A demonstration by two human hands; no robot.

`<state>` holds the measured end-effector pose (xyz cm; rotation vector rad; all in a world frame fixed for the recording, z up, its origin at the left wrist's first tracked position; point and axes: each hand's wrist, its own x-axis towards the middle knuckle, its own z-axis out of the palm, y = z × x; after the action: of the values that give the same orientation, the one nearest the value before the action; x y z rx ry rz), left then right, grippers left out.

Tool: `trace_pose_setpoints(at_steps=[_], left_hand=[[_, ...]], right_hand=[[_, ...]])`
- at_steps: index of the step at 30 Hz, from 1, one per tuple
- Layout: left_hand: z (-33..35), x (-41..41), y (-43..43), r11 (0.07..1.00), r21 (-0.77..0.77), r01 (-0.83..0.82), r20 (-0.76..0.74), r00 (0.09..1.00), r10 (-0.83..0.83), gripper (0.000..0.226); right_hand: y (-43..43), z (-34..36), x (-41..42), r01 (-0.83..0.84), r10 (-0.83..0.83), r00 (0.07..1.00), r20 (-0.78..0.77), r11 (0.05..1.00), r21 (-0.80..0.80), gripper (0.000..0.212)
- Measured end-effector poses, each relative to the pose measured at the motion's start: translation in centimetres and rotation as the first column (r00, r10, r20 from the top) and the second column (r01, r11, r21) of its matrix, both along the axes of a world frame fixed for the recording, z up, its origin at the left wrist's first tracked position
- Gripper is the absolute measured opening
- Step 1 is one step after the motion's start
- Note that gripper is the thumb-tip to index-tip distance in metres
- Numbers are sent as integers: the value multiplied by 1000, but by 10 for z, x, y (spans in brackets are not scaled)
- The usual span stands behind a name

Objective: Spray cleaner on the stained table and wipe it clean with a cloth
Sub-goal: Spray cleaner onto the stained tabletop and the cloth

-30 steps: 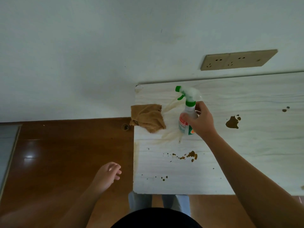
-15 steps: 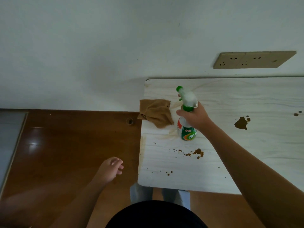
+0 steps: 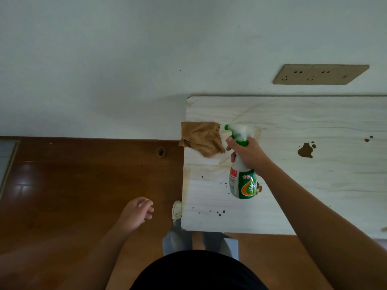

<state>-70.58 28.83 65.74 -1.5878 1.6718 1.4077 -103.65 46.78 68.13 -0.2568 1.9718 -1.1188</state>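
Note:
My right hand (image 3: 249, 152) grips the neck of a white spray bottle (image 3: 241, 181) with a green trigger head and green label, held above the white wood-grain table (image 3: 314, 185), nozzle pointing left. A crumpled brown cloth (image 3: 201, 138) lies at the table's left edge, just left of the nozzle. Brown stains mark the table: a blotch (image 3: 305, 150) to the right, small specks (image 3: 219, 212) near the front, and pale smears around the cloth. The bottle hides part of a stain at its base. My left hand (image 3: 138, 212) hangs over the floor, fingers loosely curled, holding nothing.
The table stands against a white wall with a tan socket plate (image 3: 320, 74). Brown wooden floor (image 3: 83, 185) lies to the left, with a small round fitting (image 3: 160, 152) near the wall. My legs and a white shoe (image 3: 177, 210) are at the table's front-left corner.
My right hand has lifted the spray bottle off the table and brought it nearer, sliding its grip up to the neck. The left hand has barely moved.

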Motion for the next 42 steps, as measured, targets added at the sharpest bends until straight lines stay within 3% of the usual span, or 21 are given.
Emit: trace_pose_setpoints(at_steps=[8,14,19,26,35,42], left_hand=[[-4,3,-9,999,24,22,2,1000,-22,18],[-20,41,-16,998,56,23,46,999,-25,21],[-40,90,-18,994,103,22,131,991,-35,23],[-47,129,-23,980,158,-122,237,968,82,29],[-40,91,-44,990,119,-74,105,993,61,25],[-21,38,-51,995,86,-43,-27,999,46,18]], right_hand=[[6,7,11,87,-86,996,21,996,-34,38],[-14,2,27,-15,32,988,-149,994,111,43],[-40,0,39,-44,76,980,-182,984,172,45],[-64,1,46,-77,137,967,-216,961,264,48],[-57,-2,34,-10,91,962,-257,954,300,53],[-48,2,28,-25,45,986,-160,992,123,39]])
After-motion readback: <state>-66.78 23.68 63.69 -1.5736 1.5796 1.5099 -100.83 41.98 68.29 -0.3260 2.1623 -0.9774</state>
